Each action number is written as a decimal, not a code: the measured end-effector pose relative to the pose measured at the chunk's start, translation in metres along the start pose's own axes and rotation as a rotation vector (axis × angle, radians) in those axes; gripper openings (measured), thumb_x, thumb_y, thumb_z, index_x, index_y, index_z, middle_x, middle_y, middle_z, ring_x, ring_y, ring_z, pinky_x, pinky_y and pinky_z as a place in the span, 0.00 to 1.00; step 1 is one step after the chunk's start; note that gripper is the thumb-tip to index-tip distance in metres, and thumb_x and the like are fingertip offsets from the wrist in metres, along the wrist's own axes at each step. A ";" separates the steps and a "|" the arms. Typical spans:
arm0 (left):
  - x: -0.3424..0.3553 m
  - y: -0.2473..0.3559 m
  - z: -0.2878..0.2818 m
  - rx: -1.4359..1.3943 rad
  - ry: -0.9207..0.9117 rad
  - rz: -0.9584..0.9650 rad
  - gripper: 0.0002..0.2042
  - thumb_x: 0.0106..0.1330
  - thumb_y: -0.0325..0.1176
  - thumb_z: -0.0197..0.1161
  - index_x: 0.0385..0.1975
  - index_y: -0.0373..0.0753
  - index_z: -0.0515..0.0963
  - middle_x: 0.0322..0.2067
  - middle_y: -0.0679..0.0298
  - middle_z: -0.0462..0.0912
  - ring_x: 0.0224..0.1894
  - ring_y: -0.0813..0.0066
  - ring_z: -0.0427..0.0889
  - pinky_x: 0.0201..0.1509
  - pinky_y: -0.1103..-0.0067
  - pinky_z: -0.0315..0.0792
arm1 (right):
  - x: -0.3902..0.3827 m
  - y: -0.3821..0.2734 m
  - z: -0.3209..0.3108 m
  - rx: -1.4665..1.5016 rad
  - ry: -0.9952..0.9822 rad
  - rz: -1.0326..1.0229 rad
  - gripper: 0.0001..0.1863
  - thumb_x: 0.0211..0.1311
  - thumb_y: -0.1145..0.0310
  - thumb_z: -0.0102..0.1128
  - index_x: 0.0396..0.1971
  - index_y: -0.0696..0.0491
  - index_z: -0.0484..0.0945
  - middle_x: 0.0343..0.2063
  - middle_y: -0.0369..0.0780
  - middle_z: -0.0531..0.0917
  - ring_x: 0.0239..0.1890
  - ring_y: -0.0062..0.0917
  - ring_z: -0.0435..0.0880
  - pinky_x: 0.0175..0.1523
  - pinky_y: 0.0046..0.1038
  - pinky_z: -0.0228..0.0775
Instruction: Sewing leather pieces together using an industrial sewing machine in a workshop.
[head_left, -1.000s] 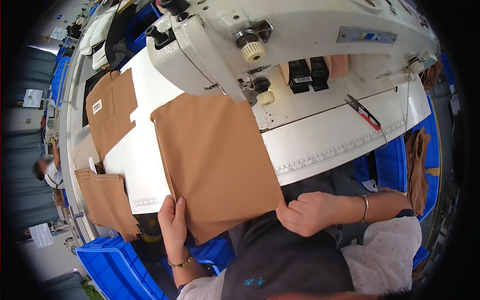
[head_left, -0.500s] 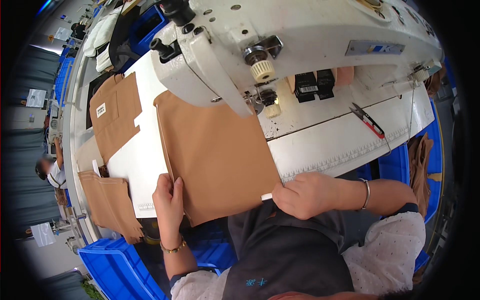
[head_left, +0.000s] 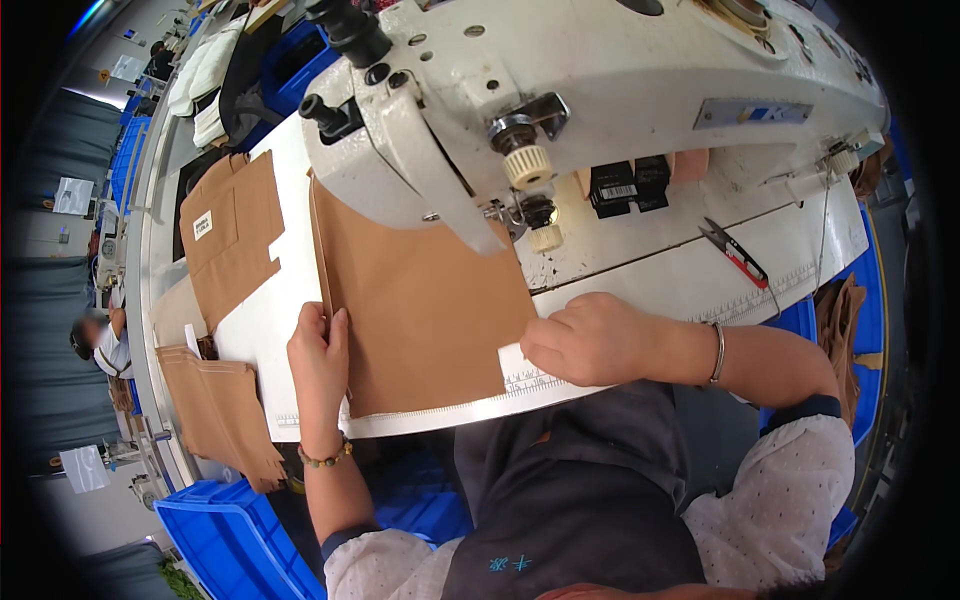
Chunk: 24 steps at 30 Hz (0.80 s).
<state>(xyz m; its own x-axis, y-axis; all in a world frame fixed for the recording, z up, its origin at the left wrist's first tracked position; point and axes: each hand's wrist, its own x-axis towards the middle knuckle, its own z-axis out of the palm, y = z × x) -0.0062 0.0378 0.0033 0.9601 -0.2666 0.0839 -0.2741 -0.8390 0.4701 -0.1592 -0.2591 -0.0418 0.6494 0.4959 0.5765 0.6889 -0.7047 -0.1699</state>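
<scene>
Cloth (head_left: 425, 320) has slid toward the machine (head_left: 620, 90); its long axis points under the machine's head, across the white table (head_left: 258, 315). Left fingers (head_left: 338, 332) pinch its left edge; right fingers (head_left: 548, 340) curl opposite, grip unclear. Curtains (head_left: 72, 345) hang left of the machine.

There is free room to pass above the bare worktop (head_left: 650, 285) between the brown cloth (head_left: 430, 310) and the scissors (head_left: 742, 257), but the sewing machine (head_left: 600, 90) blocks the far side and the right hand (head_left: 588, 340) the near one.
</scene>
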 end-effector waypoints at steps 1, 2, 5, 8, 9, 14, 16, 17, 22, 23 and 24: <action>0.004 0.001 0.000 0.003 0.005 0.003 0.12 0.71 0.31 0.64 0.32 0.31 0.69 0.19 0.64 0.62 0.24 0.78 0.58 0.26 0.77 0.60 | 0.001 0.003 0.002 -0.003 0.007 0.009 0.05 0.49 0.71 0.63 0.22 0.54 0.75 0.21 0.36 0.67 0.15 0.22 0.73 0.18 0.27 0.67; 0.007 0.001 0.001 0.004 0.008 0.006 0.12 0.71 0.31 0.64 0.32 0.31 0.70 0.18 0.65 0.63 0.23 0.78 0.58 0.26 0.77 0.60 | 0.002 0.005 0.004 -0.006 0.012 0.018 0.05 0.49 0.72 0.63 0.22 0.54 0.75 0.21 0.36 0.67 0.15 0.23 0.73 0.18 0.28 0.67; 0.020 -0.002 0.005 0.006 0.009 0.017 0.11 0.71 0.32 0.65 0.33 0.31 0.72 0.17 0.66 0.63 0.22 0.79 0.59 0.25 0.77 0.59 | 0.006 0.015 0.009 0.006 0.031 0.033 0.06 0.50 0.73 0.63 0.22 0.54 0.74 0.21 0.36 0.67 0.15 0.24 0.74 0.19 0.29 0.68; 0.031 -0.002 0.009 0.015 0.014 0.022 0.11 0.71 0.33 0.64 0.33 0.31 0.72 0.17 0.67 0.63 0.21 0.80 0.59 0.25 0.77 0.59 | 0.009 0.024 0.007 -0.011 -0.001 0.041 0.06 0.50 0.73 0.63 0.21 0.54 0.73 0.21 0.37 0.67 0.15 0.25 0.74 0.19 0.30 0.67; 0.034 -0.001 0.009 0.018 0.012 0.026 0.11 0.71 0.33 0.64 0.33 0.31 0.72 0.17 0.67 0.63 0.21 0.80 0.59 0.25 0.77 0.59 | 0.010 0.028 0.008 -0.012 0.003 0.045 0.06 0.50 0.73 0.63 0.21 0.54 0.73 0.21 0.37 0.67 0.15 0.25 0.74 0.19 0.30 0.67; 0.053 -0.008 0.013 0.041 -0.006 0.035 0.10 0.71 0.32 0.64 0.37 0.29 0.74 0.16 0.63 0.69 0.19 0.78 0.64 0.24 0.77 0.63 | 0.017 0.041 0.012 -0.032 0.049 0.062 0.06 0.52 0.73 0.63 0.21 0.53 0.74 0.21 0.37 0.68 0.15 0.27 0.75 0.21 0.31 0.69; 0.061 -0.013 0.016 0.029 0.006 0.056 0.10 0.71 0.31 0.64 0.38 0.30 0.75 0.16 0.62 0.71 0.18 0.75 0.67 0.25 0.76 0.65 | 0.019 0.047 0.013 -0.014 0.048 0.067 0.06 0.53 0.72 0.63 0.22 0.53 0.74 0.21 0.38 0.70 0.16 0.28 0.76 0.22 0.32 0.70; 0.065 -0.014 0.018 0.014 0.015 0.073 0.10 0.71 0.31 0.64 0.38 0.30 0.75 0.17 0.61 0.73 0.18 0.73 0.69 0.25 0.75 0.67 | 0.019 0.050 0.014 0.005 0.043 0.072 0.06 0.54 0.72 0.63 0.22 0.53 0.75 0.22 0.38 0.71 0.17 0.28 0.78 0.23 0.33 0.71; 0.074 0.004 0.027 0.193 0.218 0.248 0.09 0.66 0.29 0.66 0.41 0.31 0.77 0.31 0.56 0.83 0.35 0.58 0.81 0.39 0.68 0.75 | 0.022 0.060 0.015 0.008 0.035 0.123 0.05 0.55 0.72 0.62 0.24 0.53 0.76 0.25 0.39 0.77 0.22 0.30 0.82 0.26 0.34 0.74; 0.070 0.014 0.031 0.283 0.362 0.345 0.10 0.64 0.27 0.67 0.43 0.33 0.78 0.38 0.54 0.84 0.43 0.52 0.82 0.44 0.64 0.76 | 0.024 0.059 0.013 0.025 0.030 0.138 0.04 0.55 0.72 0.62 0.24 0.53 0.77 0.26 0.39 0.78 0.23 0.31 0.83 0.26 0.34 0.74; 0.065 0.026 0.034 0.279 0.361 0.342 0.10 0.64 0.27 0.67 0.43 0.33 0.78 0.38 0.54 0.84 0.43 0.52 0.82 0.44 0.64 0.76 | 0.024 0.060 0.011 0.024 0.025 0.138 0.04 0.55 0.72 0.62 0.24 0.53 0.77 0.26 0.39 0.78 0.23 0.31 0.83 0.26 0.34 0.74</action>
<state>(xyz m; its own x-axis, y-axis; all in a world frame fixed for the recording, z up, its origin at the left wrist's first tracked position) 0.0472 -0.0180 -0.0089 0.7585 -0.4075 0.5085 -0.5300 -0.8398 0.1175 -0.0992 -0.2836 -0.0473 0.7304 0.3821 0.5662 0.6015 -0.7526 -0.2681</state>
